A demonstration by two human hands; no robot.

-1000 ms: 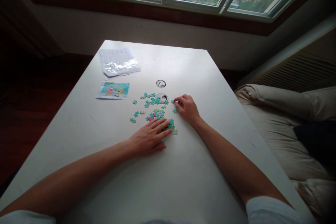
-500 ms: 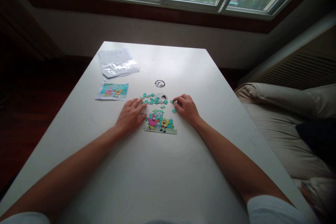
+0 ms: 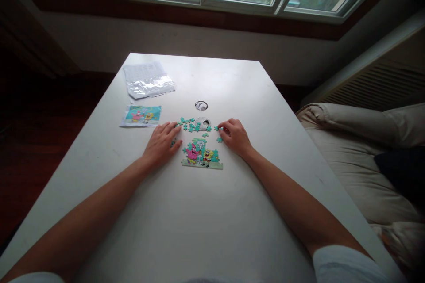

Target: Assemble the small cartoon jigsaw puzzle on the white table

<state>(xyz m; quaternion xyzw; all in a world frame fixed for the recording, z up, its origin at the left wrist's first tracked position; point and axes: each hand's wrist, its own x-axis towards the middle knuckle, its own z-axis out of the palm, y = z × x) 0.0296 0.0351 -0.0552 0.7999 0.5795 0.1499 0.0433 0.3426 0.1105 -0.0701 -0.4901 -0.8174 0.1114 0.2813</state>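
A partly assembled cartoon jigsaw puzzle (image 3: 202, 155) lies on the white table (image 3: 206, 212). Several loose teal puzzle pieces (image 3: 191, 124) are scattered just beyond it. My left hand (image 3: 162, 142) lies flat on the table to the puzzle's left, fingers spread over some loose pieces. My right hand (image 3: 234, 136) rests to the puzzle's right, its fingers curled and pinching a teal piece (image 3: 219, 128) at the fingertips. Another loose piece (image 3: 219, 139) lies beside the right hand.
A reference picture (image 3: 142, 115) of the puzzle lies at the left. A clear plastic bag on paper (image 3: 148, 80) sits further back. A round cable hole (image 3: 201, 105) and its cap (image 3: 203, 123) are in the table's middle. A cushioned seat (image 3: 365, 159) stands to the right, windows ahead.
My left hand slid off the assembled puzzle to the left and now lies flat over loose pieces. The puzzle is uncovered. My right hand stayed put.
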